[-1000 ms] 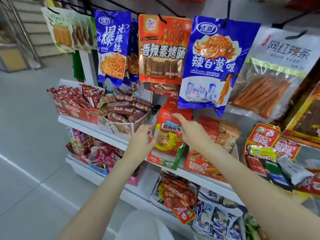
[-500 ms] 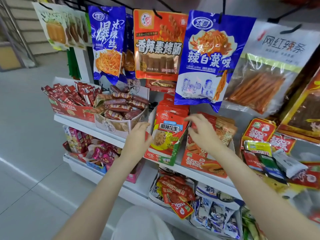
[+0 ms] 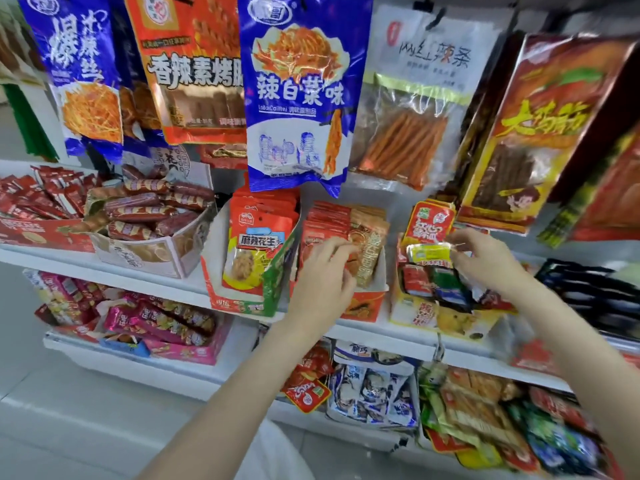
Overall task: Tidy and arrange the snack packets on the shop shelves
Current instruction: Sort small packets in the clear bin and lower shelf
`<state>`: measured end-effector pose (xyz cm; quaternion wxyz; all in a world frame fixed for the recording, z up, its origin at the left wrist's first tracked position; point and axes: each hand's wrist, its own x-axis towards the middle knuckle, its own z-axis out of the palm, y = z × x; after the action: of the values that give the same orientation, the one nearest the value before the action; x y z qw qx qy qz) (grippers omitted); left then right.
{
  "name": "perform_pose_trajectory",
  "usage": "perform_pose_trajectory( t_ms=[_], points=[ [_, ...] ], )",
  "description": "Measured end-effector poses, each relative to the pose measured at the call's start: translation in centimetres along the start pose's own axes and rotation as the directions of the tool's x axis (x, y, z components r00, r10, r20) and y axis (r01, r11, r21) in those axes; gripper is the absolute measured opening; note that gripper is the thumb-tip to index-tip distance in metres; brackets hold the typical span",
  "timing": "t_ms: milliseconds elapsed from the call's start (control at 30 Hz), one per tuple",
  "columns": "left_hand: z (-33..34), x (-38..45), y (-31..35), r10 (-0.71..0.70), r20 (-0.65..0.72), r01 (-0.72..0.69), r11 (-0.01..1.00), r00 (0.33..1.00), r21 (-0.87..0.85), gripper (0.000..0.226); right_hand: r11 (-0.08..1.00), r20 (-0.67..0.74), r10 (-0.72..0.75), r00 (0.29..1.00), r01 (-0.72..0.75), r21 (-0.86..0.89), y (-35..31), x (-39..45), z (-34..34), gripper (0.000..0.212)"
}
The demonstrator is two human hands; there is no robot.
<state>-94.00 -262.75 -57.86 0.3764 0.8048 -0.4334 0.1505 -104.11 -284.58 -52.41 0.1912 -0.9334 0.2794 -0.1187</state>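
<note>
Snack packets fill the white upper shelf (image 3: pixel 381 332), and both hands are on them. Left fingers (image 3: pixel 341 249) curl loosely over the tops of the red and tan foil packets (image 3: pixel 367 237) standing in an orange open-front carton (image 3: pixel 363 304); whether they pinch one cannot be told. The left hand (image 3: pixel 325 275) rises from below, bare forearm slanting to the lower left. Right fingertips (image 3: pixel 453 249) pinch the end of a small yellow-green foil sachet (image 3: pixel 427 252), held above a yellow carton (image 3: pixel 446 318) of mixed red and green sachets. The right hand (image 3: pixel 485 261) leads to a forearm running off to the lower right. Just left, a red peanut packet (image 3: pixel 256 254) stands in a green-sided carton (image 3: pixel 273 285). Above hangs a large blue bag (image 3: pixel 298 98).
</note>
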Motion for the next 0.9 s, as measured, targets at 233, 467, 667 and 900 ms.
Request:
perform_pose_trajectory(
  t_ms=[233,467,667,900],
  points=[
    [5.8,1.8,2.7,0.016,0.304,-0.017,1.0,0.953,-0.002,0.038,0.991,0.186,0.118,0.975,-0.103,-0.089,2.9,6.1,2.0,0.053],
    [7.1,2.9,3.6,0.007,0.51,-0.041,0.998,0.86,0.055,0.043,0.996,0.293,0.035,0.956,-0.009,-0.089,3.7,5.7,0.6,0.056],
    [6.5,4.2,3.8,-0.111,0.255,0.159,0.971,0.961,-0.177,0.017,0.979,0.512,-0.149,0.846,0.2,-0.046,2.7,2.5,-1.9,0.044],
    [4.2,6.7,8.6,-0.051,0.0,0.048,0.95,0.999,-0.31,0.022,0.956,0.034,-0.289,0.957,0.29,-0.035,2.3,-3.3,-6.4,0.03]
  ],
)
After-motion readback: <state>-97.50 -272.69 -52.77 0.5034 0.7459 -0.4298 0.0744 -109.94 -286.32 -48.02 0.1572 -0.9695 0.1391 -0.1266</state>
